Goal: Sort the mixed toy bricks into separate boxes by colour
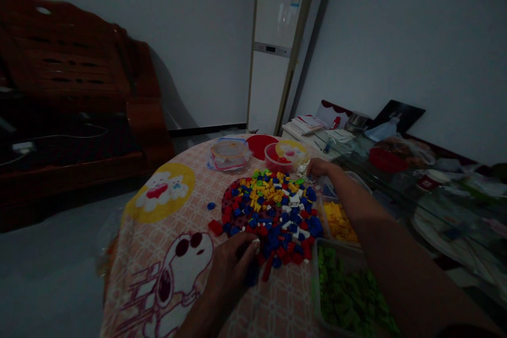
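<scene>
A mixed pile of toy building bricks (273,190) in yellow, blue, red, white and green spreads over the table, partly on a dark red round mat (227,198). At the pile's near edge is my left hand (232,261), its thumb and fingertips pinching a small white brick (256,244). My right hand (320,168) reaches out to the pile's far right side, beside a cluster of white pieces (303,169). Its fingers look curled, but whether they hold a piece is too dark and small to make out.
Green bricks fill a clear box (316,280) at the near right, with a box of yellow bricks (338,222) behind it. A round tub (273,161) and stacked lids (229,153) stand at the back. A cluttered glass-topped cabinet (364,156) lies right.
</scene>
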`<state>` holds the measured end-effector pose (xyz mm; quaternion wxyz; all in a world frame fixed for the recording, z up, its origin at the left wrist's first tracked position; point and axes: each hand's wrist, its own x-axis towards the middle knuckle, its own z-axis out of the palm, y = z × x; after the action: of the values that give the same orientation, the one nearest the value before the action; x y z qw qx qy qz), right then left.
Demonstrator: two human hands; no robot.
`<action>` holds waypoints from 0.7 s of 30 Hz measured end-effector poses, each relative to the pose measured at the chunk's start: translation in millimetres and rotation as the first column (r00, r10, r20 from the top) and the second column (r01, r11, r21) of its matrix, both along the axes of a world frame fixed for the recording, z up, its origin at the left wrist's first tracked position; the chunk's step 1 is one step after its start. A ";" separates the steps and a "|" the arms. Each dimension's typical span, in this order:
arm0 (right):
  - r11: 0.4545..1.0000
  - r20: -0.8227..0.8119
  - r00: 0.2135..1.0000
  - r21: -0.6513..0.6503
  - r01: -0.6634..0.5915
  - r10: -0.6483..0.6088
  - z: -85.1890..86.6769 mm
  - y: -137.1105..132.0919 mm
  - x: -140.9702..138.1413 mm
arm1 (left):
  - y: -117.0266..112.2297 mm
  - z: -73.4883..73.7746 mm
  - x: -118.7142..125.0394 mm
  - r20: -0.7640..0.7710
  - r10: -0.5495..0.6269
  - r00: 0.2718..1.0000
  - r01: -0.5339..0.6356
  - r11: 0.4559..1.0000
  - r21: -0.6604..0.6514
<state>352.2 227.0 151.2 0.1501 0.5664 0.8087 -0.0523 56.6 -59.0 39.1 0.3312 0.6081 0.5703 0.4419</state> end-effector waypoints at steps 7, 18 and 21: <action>0.990 -0.125 0.990 0.115 0.079 -0.064 4.1 1.5 11.3 | 0.5 0.6 1.4 -0.006 0.002 1.000 -0.002 1.000 0.004; 0.888 -0.491 0.859 0.316 0.333 -0.147 4.5 -50.8 61.3 | 5.7 1.7 1.1 0.136 0.031 0.990 -0.024 0.998 -0.050; 0.827 -0.499 0.842 0.373 0.421 -0.204 -5.2 -68.6 71.0 | 7.6 -0.4 1.9 0.117 0.042 0.992 -0.041 0.999 -0.014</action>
<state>423.2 158.4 146.0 -0.1881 0.6866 0.7023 -0.0060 58.6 -51.5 38.7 0.3583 0.5671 0.5651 0.4803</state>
